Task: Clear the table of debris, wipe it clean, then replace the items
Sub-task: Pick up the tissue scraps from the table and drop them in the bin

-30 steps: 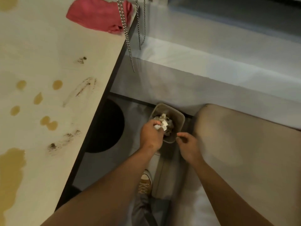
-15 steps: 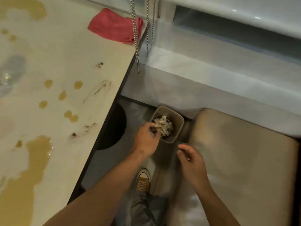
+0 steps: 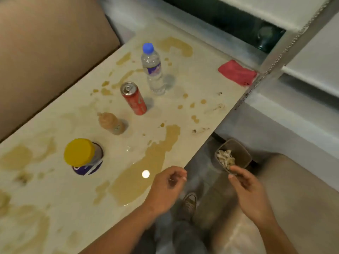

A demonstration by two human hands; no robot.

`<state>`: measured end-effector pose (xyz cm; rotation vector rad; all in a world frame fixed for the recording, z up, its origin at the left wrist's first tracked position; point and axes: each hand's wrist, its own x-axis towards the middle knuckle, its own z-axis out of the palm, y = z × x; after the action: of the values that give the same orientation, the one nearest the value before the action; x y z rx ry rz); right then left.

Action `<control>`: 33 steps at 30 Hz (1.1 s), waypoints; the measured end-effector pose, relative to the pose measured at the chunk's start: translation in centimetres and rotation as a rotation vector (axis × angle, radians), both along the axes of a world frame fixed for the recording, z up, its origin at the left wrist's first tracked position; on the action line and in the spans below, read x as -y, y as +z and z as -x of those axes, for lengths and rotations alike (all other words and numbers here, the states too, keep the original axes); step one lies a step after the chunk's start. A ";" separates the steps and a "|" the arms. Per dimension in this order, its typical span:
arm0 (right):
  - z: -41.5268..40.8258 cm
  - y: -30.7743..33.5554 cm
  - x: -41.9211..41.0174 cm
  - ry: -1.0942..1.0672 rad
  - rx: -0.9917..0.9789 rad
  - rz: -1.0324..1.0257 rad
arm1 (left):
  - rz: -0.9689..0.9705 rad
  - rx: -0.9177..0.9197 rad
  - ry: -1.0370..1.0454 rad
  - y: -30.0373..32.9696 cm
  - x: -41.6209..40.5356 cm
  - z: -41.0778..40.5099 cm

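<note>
Nearest, the left hand point(image 3: 167, 186) hangs over the table's point(image 3: 55, 208) near edge with fingers loosely curled and nothing visible in them; the right hand point(image 3: 245, 182) hovers just in front of the small bin point(image 3: 244, 154) on the floor, fingers relaxed and slightly spread, also empty as far as the blur allows. The bin holds one heap of crumpled debris point(image 3: 224, 159) that rises near its rim, so a careless knock by the right hand or the one shoe point(image 3: 189, 202) beside it could tip scraps onto the floor. On the table, one large tan puddle point(image 3: 145, 171) reaches almost to the edge beside the left hand; a sleeve or wrist dragged through it would likely smear it or push liquid off the side. Four items stand in a line running away: one yellow-lidded jar point(image 3: 80, 154), one squeeze bottle point(image 3: 111, 123), one red can point(image 3: 134, 98) and one water bottle point(image 3: 152, 68). The can is open, so lifting it hastily may add to the many small splashes. Farthest, one pink cloth point(image 3: 236, 72) lies at the far corner, well apart from both hands.
</note>
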<state>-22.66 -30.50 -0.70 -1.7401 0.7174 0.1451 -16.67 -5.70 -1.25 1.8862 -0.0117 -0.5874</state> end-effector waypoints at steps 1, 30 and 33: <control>0.0 0.9 -1.4 0.029 -0.010 0.010 | -0.005 0.008 0.025 0.6 -2.2 0.4; -9.1 1.8 -53.1 1.075 0.181 0.210 | -0.546 0.183 0.605 -0.6 -54.1 1.3; -10.3 0.4 -56.7 1.266 0.243 0.377 | -0.654 0.117 0.630 -1.5 -56.7 -1.7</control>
<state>-12.32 26.23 -0.33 -2.2905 -0.6603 0.6682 -14.98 50.97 -2.76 2.3799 0.7511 -0.0304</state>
